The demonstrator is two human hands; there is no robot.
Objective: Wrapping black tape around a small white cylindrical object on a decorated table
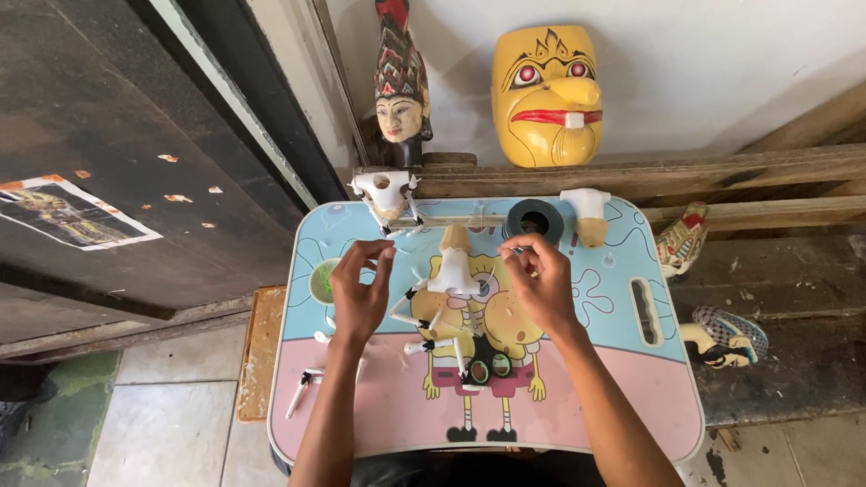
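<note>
Head view, only one. Small counter [622, 379] with a cartoon print, pale blue top half, pink lower half; its near edge is cut off by the frame bottom.

Left hand [359, 293] hovers over the left part of the counter, fingers curled, thumb and forefinger tips close together near the top. Something thin may be pinched there, too small to tell. Right hand [541, 281] is up right of centre, fingers bent, tips pressed together on something tiny; can't make out what. A thread between the two hands is possible, not resolvable.

Between the hands lies a white puppet torso [453, 271] with a tan neck stub pointing away, flat on the counter. Jointed puppet arms [424, 323] in tan with white segments and dark joints lie just below it, partly hidden by the left hand. Loose white arm pieces [302, 388] sit near the left edge.

Green-rimmed cup [322, 280] is just left of the left hand, partly covered by it. Black tape roll [533, 219] is at the far edge, right above the right hand. Another white torso [385, 194] stands far left, a third white piece [587, 215] far right.

Behind on the wooden ledge: a yellow mask [546, 95] and a carved head with tall headdress [400, 86]. Puppet parts [722, 334] on the right bench, partly cut by the counter.
</note>
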